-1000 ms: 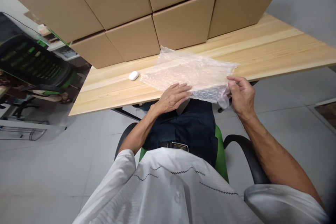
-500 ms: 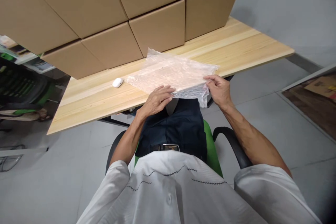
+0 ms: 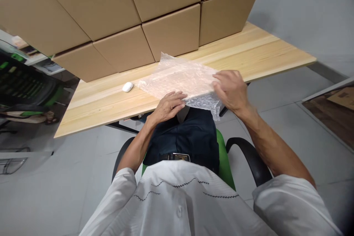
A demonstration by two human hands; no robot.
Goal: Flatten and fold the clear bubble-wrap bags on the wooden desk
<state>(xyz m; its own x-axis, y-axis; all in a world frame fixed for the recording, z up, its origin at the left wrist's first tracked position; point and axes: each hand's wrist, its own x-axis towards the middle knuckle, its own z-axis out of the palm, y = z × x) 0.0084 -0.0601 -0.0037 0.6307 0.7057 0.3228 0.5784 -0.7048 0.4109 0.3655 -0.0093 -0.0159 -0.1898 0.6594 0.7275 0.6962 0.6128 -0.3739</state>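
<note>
A crinkled, see-through plastic sheet (image 3: pixel 182 75) lies across the front part of the wooden table. Its near edge hangs over the tabletop in a loose, wrinkled flap. My left hand (image 3: pixel 169 106) rests open on the sheet's near edge, with its fingers stretched out. At the sheet's right side, my right hand (image 3: pixel 231 90) has its fingers bent and closed on the plastic, slightly blurred; its fingertips are partly hidden. Left of the sheet sits a small white rounded case (image 3: pixel 127 87), touched by neither hand.
Stacked brown cardboard boxes (image 3: pixel 171 33) stand along the back of the wooden table (image 3: pixel 91 108). Below the front edge are my lap and a green chair with black armrests (image 3: pixel 246 155). A black and green chair (image 3: pixel 24 81) is at far left.
My right hand has shifted up over the sheet's right edge, its fingers more bent. My left hand stays on the near edge. The whole view has moved slightly.
</note>
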